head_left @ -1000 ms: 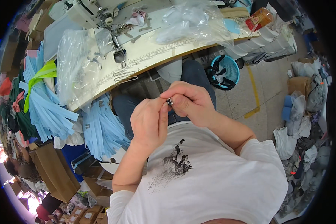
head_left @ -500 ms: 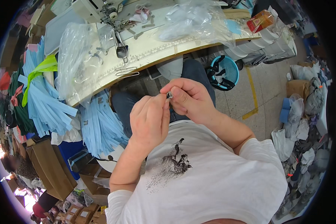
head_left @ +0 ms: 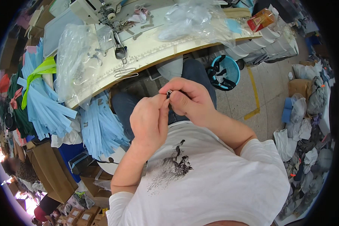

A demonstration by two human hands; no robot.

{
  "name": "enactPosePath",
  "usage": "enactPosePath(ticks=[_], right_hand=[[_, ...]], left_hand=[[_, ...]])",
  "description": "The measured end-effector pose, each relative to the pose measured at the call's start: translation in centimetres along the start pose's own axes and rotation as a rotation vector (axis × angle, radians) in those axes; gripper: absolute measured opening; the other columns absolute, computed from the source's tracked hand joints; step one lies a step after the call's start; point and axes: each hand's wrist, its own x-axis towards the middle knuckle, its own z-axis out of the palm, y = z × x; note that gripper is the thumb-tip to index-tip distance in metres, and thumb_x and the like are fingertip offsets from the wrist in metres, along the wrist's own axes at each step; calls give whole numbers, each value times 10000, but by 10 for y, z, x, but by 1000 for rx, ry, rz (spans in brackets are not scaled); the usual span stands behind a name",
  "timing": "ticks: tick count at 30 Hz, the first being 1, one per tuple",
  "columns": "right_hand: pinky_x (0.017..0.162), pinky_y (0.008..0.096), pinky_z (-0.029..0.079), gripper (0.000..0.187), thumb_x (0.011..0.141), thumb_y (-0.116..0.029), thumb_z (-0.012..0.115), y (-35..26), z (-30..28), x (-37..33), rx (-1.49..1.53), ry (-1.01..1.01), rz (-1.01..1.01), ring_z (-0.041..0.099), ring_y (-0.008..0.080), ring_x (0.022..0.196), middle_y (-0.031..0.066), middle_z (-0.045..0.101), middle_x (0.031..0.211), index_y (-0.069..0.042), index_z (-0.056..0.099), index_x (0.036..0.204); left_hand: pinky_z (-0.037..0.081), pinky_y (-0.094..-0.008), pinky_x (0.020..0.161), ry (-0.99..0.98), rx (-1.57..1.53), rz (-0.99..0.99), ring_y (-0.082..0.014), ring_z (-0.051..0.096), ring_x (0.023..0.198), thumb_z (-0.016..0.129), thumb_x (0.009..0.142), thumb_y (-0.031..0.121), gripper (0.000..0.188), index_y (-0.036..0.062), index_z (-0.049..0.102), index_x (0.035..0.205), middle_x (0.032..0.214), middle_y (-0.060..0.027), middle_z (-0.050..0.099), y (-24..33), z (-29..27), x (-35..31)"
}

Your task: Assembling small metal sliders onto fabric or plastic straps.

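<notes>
Over my lap, just off the table's front edge, my two hands meet at the fingertips. Between them is a small silver-and-dark metal part point(head_left: 169, 94), about the size of a bobbin case; the fingers hide most of it. My left hand point(head_left: 149, 116) is closed, pinching the part from the left with thumb and forefinger. From the right, my right hand point(head_left: 190, 98) grips it between thumb and bent forefinger. Its other fingers are curled under and partly hidden.
A sewing machine point(head_left: 87, 10) stands on the white table point(head_left: 147, 51) with clear plastic bags point(head_left: 77, 56). Light-blue strips point(head_left: 100, 130) hang at the left. A blue basket point(head_left: 232, 69) sits on the floor beyond my knee; bagged fabric point(head_left: 303, 132) is piled far right.
Both hands have shifted very slightly left together. The metal part has turned a little between the fingertips and shows less of its shiny face. Both grips stay closed.
</notes>
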Motion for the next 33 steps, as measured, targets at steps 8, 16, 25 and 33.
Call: enactPosePath(ticks=[8,16,25,33], right_hand=[[478,187,265,238,1006,-215,502,12,-8,3,595,-81,134,345,36,594,-39,425,761,-21,535,1140],[478,176,263,230,1011,-246,488,8,-1,4,679,44,135,357,24,604,-32,454,809,-36,523,1097],[443,174,265,219,1014,-234,481,-11,-13,14,328,16,201,360,26,539,-10,497,774,-33,551,1068],[430,176,257,247,1006,-245,506,-13,-18,22,224,100,349,359,23,521,-1,519,751,-21,584,1074]], left_hand=[[446,-316,565,-45,-189,-220,-239,568,617,606,878,-10,105,0,589,981,753,-110,592,5,-1,2],[457,-336,574,-30,25,-61,-269,576,641,619,871,-3,97,4,593,965,794,-117,621,8,-3,8],[474,-337,601,-84,-125,-322,-283,592,671,643,857,12,138,2,591,985,814,-123,624,6,-8,9],[442,-286,530,-104,-33,-323,-207,582,625,628,883,42,81,12,600,953,763,-107,604,-3,-8,7]])
